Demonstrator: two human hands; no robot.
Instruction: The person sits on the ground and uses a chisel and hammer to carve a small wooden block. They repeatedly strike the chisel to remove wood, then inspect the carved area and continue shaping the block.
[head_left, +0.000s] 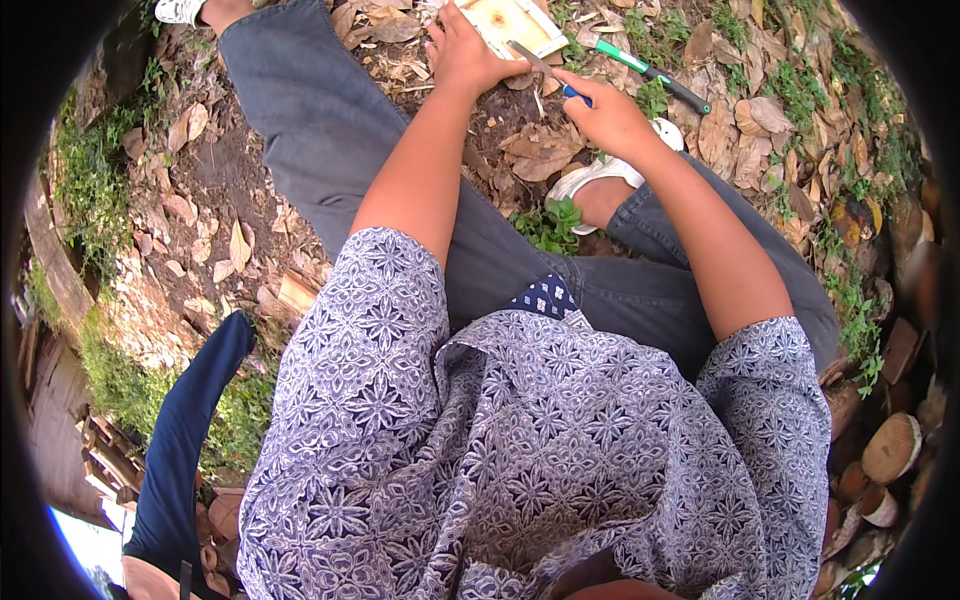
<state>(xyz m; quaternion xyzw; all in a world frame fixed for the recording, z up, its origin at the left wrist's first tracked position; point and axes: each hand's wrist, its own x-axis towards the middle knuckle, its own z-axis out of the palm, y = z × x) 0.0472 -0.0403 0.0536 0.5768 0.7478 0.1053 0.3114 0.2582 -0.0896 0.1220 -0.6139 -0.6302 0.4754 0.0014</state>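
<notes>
At the far edge of the head view, my left hand [463, 48] grips a pale, squared wooden block [505, 22] by its near left side. A round brownish mark shows on the block's upper face. My right hand [610, 117] is closed round the blue handle of a knife [533, 60]. The blade points away to the left, its tip over the block's near edge; whether it bites into the wood I cannot tell. Just right of the block lies a tool with a long green and black handle [655, 78], its far end resting near the block.
Dry leaves [545, 148] and wood shavings cover the ground between my outstretched legs. A white shoe [585, 185] is near my right forearm. Cut logs [890, 448] are stacked at the right. A dark blue clothed limb [190, 430], apparently another person's, is at the lower left.
</notes>
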